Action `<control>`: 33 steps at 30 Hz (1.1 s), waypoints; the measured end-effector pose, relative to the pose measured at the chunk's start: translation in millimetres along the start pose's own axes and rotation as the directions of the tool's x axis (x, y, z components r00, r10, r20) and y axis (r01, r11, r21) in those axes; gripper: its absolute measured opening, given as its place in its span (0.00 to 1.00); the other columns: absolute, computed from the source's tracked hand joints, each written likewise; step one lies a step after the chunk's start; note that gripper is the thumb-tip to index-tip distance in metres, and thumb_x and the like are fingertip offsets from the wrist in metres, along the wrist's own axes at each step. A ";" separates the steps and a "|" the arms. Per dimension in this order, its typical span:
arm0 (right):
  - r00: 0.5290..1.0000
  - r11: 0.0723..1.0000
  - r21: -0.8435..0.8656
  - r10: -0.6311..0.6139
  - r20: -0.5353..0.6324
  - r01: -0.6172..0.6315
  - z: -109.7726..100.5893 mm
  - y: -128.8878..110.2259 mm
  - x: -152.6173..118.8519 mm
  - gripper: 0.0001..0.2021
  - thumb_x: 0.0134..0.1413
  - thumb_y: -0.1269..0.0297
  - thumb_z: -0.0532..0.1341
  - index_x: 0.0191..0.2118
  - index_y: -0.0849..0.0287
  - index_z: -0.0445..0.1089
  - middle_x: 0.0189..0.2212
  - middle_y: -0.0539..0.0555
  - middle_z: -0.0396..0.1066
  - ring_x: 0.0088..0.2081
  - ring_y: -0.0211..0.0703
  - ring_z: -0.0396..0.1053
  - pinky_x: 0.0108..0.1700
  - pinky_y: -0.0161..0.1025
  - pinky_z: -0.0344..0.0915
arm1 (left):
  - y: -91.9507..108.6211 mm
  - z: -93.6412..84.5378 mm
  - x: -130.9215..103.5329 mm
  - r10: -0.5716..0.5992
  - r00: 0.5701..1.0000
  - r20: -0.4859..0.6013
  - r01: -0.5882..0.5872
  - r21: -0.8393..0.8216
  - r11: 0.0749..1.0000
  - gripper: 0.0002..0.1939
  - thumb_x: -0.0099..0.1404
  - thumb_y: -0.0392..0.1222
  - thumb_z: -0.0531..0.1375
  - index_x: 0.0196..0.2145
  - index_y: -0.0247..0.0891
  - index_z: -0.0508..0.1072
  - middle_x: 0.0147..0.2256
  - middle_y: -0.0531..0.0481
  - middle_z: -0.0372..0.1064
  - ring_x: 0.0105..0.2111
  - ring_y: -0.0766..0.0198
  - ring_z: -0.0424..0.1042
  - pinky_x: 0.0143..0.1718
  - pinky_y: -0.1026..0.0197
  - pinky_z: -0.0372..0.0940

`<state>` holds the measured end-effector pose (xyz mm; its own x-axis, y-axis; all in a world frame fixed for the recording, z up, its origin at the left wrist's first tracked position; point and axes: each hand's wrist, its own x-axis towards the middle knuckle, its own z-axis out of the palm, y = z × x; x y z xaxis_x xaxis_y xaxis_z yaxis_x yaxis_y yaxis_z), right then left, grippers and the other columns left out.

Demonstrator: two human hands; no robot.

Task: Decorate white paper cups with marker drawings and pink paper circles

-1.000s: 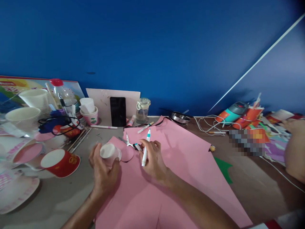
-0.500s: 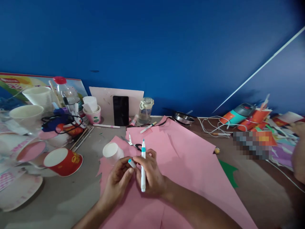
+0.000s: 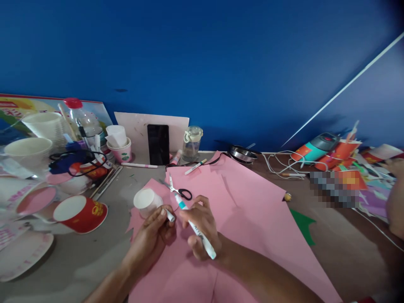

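My left hand [image 3: 154, 231] has its fingers closed on a small white marker cap [image 3: 169, 215], above the pink paper [image 3: 249, 210]. To its right, my right hand [image 3: 202, 227] holds an uncapped white marker [image 3: 202, 237] with a teal band, its tip pointing up and left. Scissors [image 3: 183, 192] with black handles lie slightly open on the paper just beyond my hands. A white paper cup [image 3: 147, 203] stands beyond my left hand. Another marker [image 3: 195, 167] lies at the paper's far edge.
Paper cups, a red cup [image 3: 81, 213] and a red-capped bottle [image 3: 82, 120] crowd the left. A phone [image 3: 158, 144] leans upright near a glass jar [image 3: 192, 144] at the back. Tape [image 3: 243, 155], white cables [image 3: 277, 168] and another person's arm [image 3: 396, 202] are to the right.
My hands have moved apart. The marker in my right hand has tilted from upright to a slant, its tip now left. The cap in my left hand has turned and shifted slightly left.
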<state>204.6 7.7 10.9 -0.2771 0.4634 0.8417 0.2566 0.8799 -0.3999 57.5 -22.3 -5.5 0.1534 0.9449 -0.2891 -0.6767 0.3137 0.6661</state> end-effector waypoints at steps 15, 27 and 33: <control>0.994 0.993 -0.041 -0.112 0.007 0.112 -0.5 -7.7 -1.8 0.19 0.64 0.55 0.42 0.32 0.56 0.65 0.16 0.45 0.56 0.20 0.37 0.53 0.35 0.45 0.53 | 4.1 -2.0 2.8 -0.136 0.990 -0.045 0.130 -0.114 0.985 0.10 0.61 0.46 0.64 0.32 0.36 0.72 0.23 0.56 0.67 0.17 0.75 0.58 0.21 0.69 0.58; 0.987 0.980 -0.125 -0.149 0.052 0.154 5.4 -3.1 -6.8 0.10 0.58 0.62 0.48 0.31 0.58 0.63 0.16 0.45 0.57 0.20 0.37 0.52 0.35 0.43 0.52 | 1.1 1.5 -2.7 -0.081 0.996 -0.045 0.081 0.001 0.997 0.10 0.61 0.46 0.64 0.31 0.36 0.71 0.24 0.55 0.64 0.22 0.72 0.60 0.26 0.69 0.60; 0.982 0.974 -0.151 -0.155 0.109 0.171 5.4 -4.2 -6.7 0.05 0.50 0.68 0.51 0.33 0.57 0.62 0.17 0.44 0.57 0.21 0.37 0.54 0.34 0.43 0.50 | 4.7 8.4 -5.9 -0.064 0.995 -0.081 0.068 0.049 0.996 0.13 0.58 0.48 0.67 0.30 0.36 0.71 0.24 0.56 0.62 0.22 0.72 0.59 0.23 0.70 0.58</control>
<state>200.4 1.5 5.0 -0.4126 0.3299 0.8491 0.3423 0.9200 -0.1910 59.4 -25.6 5.1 0.1375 0.9123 -0.3858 -0.6286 0.3814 0.6778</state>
